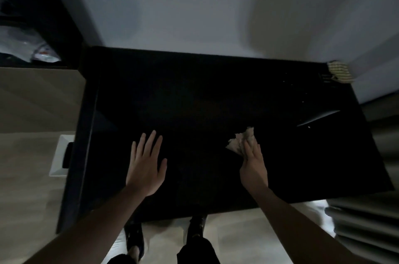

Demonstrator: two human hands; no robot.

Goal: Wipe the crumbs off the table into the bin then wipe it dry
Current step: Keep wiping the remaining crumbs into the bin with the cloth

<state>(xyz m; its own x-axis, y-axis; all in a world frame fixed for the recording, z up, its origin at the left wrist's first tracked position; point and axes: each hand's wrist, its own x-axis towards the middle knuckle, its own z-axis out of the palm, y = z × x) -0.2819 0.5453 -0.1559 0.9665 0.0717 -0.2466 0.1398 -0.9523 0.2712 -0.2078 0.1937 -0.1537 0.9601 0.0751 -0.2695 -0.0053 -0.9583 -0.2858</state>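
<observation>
The left hand (145, 164) lies flat on the table (194, 101), palm down, fingers (149, 140) straight and spread, holding nothing. The right hand (254, 164) reaches forward at about 4 o'clock from the table's middle, fingers straight and together, pressing on a crumpled pale cloth (239, 140) that sticks out past the fingertips toward 11 o'clock. The table is black and glossy. A few pale crumbs (303, 101) dot it toward 2 o'clock, near a striped cloth (339, 71) at the far right corner.
</observation>
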